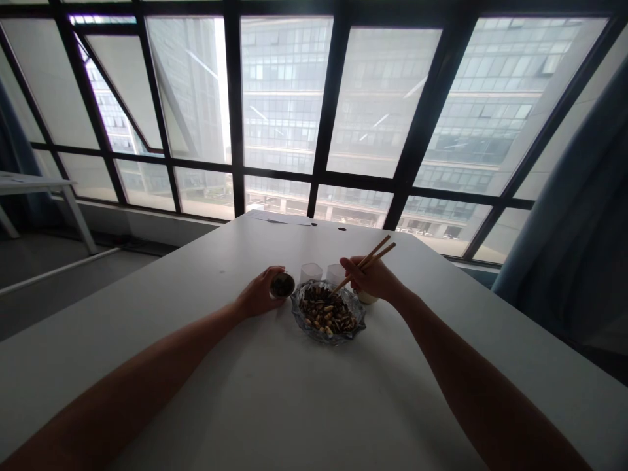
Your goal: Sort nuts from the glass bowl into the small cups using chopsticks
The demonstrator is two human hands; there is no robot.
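My left hand [262, 292] is wrapped round a small cup [282, 285] with dark contents, just left of a clear glass bowl [360, 322]. A mix of peanuts and dark seeds [328, 313] fills the bowl. In my right hand [367, 276] is a pair of wooden chopsticks [379, 254], held above the bowl's right rim, with the tips down at the seeds. Behind the bowl stand two translucent cups, one on the left [311, 271] and one on the right [335, 272]. A pale round container [367, 297] is partly hidden under my right hand.
The white table [235, 392] reaches toward large windows. At its far end lie papers [282, 217] and two dark round spots. Another white table [36, 184] stands at the left, and a blue curtain [564, 216] hangs at the right.
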